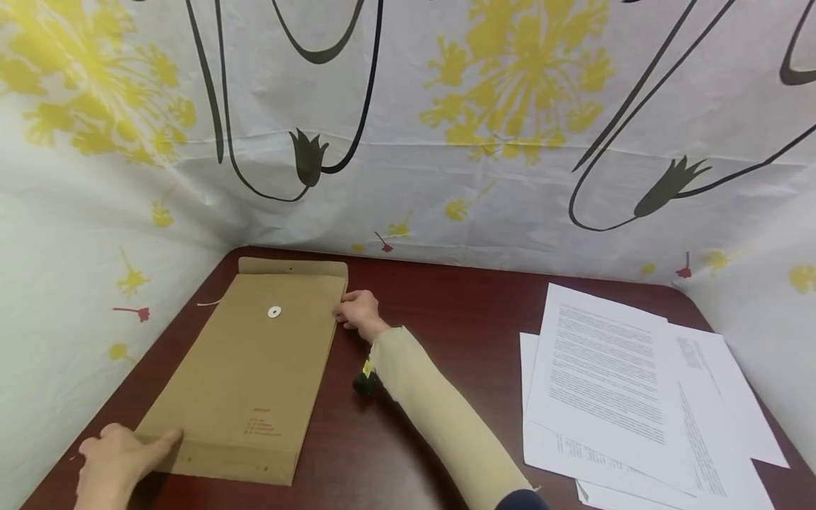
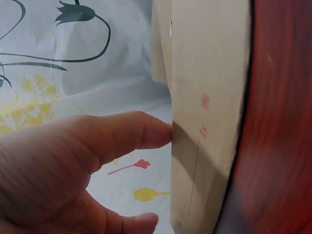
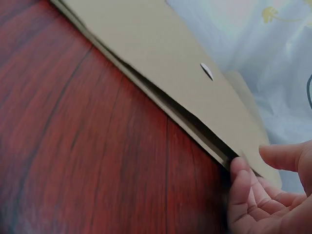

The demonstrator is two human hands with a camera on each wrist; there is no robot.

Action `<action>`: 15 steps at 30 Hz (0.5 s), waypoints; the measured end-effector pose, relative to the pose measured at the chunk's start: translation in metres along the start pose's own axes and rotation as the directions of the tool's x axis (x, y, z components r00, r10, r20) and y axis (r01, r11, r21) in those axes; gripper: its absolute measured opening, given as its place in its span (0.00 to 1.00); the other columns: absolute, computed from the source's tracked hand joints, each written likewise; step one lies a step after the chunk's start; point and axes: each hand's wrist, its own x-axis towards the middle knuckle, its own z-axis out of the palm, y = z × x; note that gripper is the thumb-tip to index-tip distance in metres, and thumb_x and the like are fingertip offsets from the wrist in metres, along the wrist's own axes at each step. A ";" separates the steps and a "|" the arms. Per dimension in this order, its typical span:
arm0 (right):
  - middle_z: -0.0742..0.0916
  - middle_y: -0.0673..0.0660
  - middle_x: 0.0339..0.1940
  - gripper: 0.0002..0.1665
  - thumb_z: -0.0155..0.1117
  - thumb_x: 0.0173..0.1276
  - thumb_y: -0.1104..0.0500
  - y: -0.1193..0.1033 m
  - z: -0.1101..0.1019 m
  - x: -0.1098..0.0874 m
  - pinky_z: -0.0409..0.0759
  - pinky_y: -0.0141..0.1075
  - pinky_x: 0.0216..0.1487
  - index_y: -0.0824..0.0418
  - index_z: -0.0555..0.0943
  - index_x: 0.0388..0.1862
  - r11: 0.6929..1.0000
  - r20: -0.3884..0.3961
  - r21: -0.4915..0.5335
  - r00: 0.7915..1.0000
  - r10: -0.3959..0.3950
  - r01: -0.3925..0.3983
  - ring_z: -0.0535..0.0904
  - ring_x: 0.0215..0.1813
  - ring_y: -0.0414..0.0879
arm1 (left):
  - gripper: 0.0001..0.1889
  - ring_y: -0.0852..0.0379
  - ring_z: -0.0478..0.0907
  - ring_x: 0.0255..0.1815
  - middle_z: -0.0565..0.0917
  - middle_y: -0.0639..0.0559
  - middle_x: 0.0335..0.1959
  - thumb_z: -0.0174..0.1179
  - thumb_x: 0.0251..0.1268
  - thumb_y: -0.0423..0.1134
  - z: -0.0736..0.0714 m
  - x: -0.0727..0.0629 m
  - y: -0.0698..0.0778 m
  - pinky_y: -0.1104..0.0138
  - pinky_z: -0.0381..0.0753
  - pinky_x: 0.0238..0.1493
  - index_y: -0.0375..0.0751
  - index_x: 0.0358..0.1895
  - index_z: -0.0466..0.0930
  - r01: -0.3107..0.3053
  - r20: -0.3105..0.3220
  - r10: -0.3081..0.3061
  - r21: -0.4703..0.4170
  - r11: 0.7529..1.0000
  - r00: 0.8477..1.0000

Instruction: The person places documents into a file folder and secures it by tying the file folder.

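Note:
A brown paper document envelope [image 1: 255, 361] lies lengthwise on the left of the table. Its flap [image 1: 293, 268] is unfolded at the far end, with a white round button [image 1: 274, 312] below it. My left hand [image 1: 117, 457] rests at the near left corner, the extended thumb [image 2: 146, 130] touching the envelope face and the other fingers spread apart from it. At the far right edge, my right hand [image 1: 359, 312] pinches the envelope's side with curled fingers [image 3: 240, 187], the thumb over the top face. A dark gap [image 3: 190, 122] shows along that side.
Several printed sheets [image 1: 605, 368] lie overlapping on the right of the dark red table [image 1: 440, 312]. A small black object with a yellow-green mark [image 1: 365, 383] sits beside the right sleeve. A thin white string [image 1: 208, 304] sticks out left of the envelope. Patterned cloth [image 1: 395, 184] surrounds the table.

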 end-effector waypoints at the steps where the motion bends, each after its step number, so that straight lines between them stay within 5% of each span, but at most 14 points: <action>1: 0.86 0.60 0.25 0.14 0.63 0.60 0.67 -0.001 0.000 0.000 0.74 0.28 0.20 0.68 0.80 0.46 1.000 0.002 0.001 1.000 0.004 -0.004 0.78 0.21 0.40 | 0.53 0.16 0.63 0.42 0.54 0.15 0.40 0.62 0.51 0.59 0.000 0.000 0.001 0.37 0.71 0.38 0.05 0.49 0.48 -0.001 -0.001 0.001 0.000 1.000 1.000; 7: 0.80 0.53 0.14 0.06 0.63 0.57 0.70 -0.001 -0.002 -0.002 0.72 0.28 0.17 0.68 0.83 0.34 0.999 0.001 -0.033 1.000 0.015 -0.015 0.75 0.15 0.39 | 0.53 0.18 0.63 0.40 0.53 0.18 0.38 0.63 0.49 0.60 0.003 -0.004 0.010 0.38 0.71 0.36 0.06 0.48 0.50 0.012 -0.014 -0.012 -0.016 1.000 1.000; 15: 0.81 0.53 0.14 0.06 0.61 0.56 0.70 0.000 -0.016 -0.011 0.74 0.27 0.19 0.69 0.84 0.32 0.999 0.057 -0.002 0.997 0.049 -0.049 0.76 0.16 0.38 | 0.47 0.17 0.61 0.40 0.52 0.18 0.37 0.62 0.52 0.53 0.002 -0.002 0.010 0.38 0.71 0.36 0.06 0.47 0.50 -0.032 -0.038 0.030 -0.045 0.998 0.999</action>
